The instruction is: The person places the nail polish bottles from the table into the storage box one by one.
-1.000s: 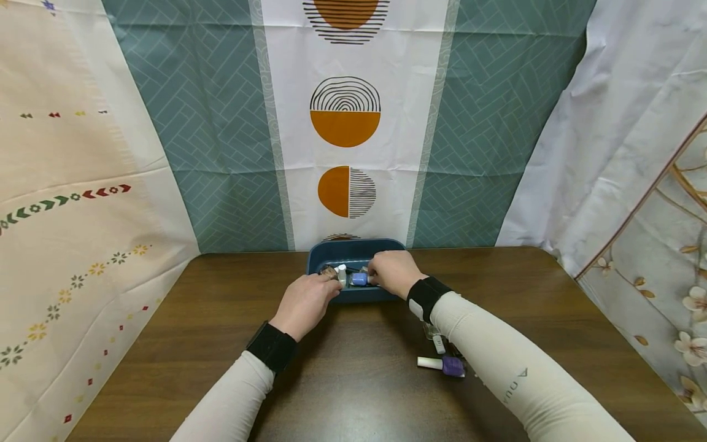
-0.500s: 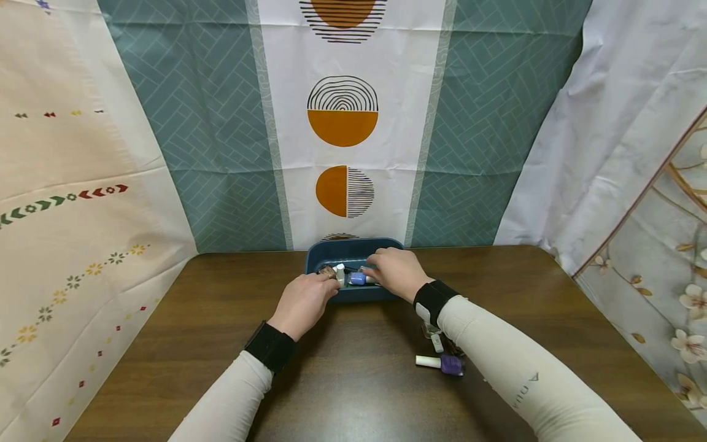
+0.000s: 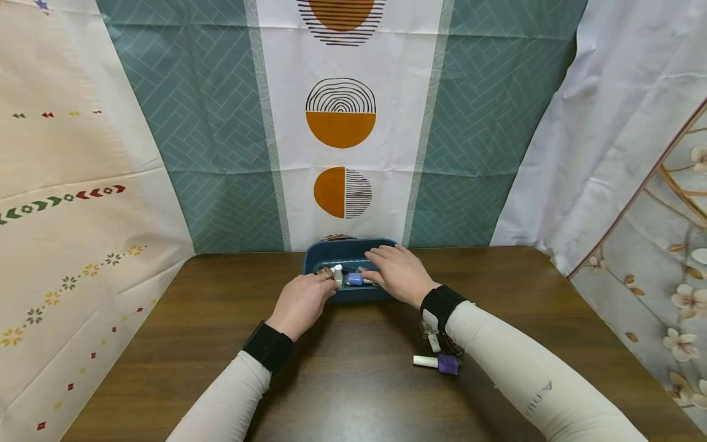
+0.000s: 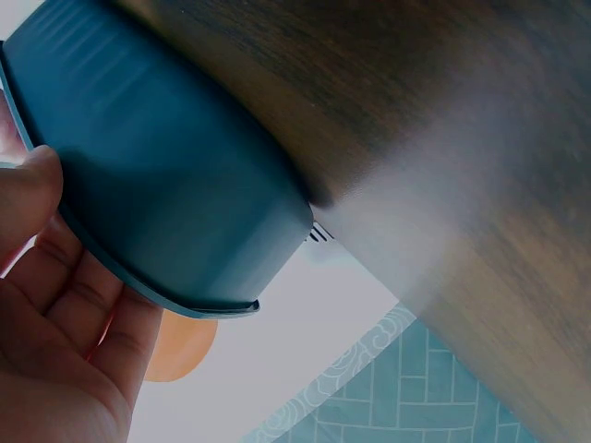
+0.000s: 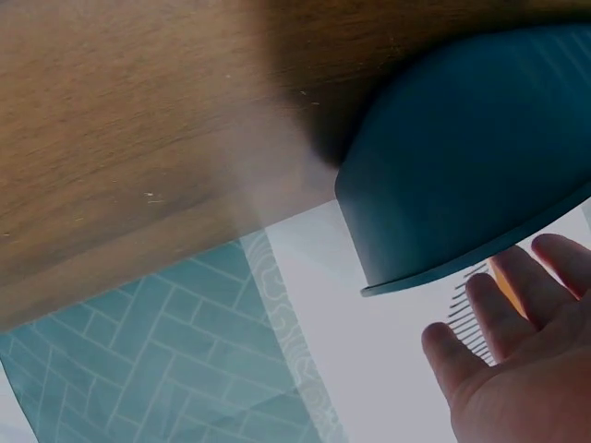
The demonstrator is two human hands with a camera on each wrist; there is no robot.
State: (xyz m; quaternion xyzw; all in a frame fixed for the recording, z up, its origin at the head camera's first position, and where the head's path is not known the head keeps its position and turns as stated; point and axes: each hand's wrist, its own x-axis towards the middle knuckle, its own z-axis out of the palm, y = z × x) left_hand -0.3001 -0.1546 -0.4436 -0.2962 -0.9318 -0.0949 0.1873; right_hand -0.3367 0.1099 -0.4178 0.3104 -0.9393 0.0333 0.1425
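Observation:
A dark blue plastic bin (image 3: 353, 245) stands at the back of the table, holding several small bottles. Among them are a blue nail polish bottle (image 3: 355, 279) and a clear one with a white cap (image 3: 339, 277). At the front left rim, my left hand (image 3: 301, 304) grips the bin, with thumb on the outer wall and fingers over the edge. Its fingertips reach beside the white-capped bottle. Over the right end of the bin, my right hand (image 3: 402, 273) spreads its straightened fingers (image 5: 503, 300); nothing is held in it.
On the wooden table (image 3: 221, 307), a purple nail polish bottle (image 3: 448, 365) with a white cap lies near my right forearm. Behind it lies a clear bottle (image 3: 433, 342), partly covered by that arm. A patterned cloth (image 3: 339, 129) hangs behind the table's back edge.
My right hand has let go of the blue nail polish bottle, straightened its fingers and drawn slightly up and away. The left hand has stayed at the bin's rim.

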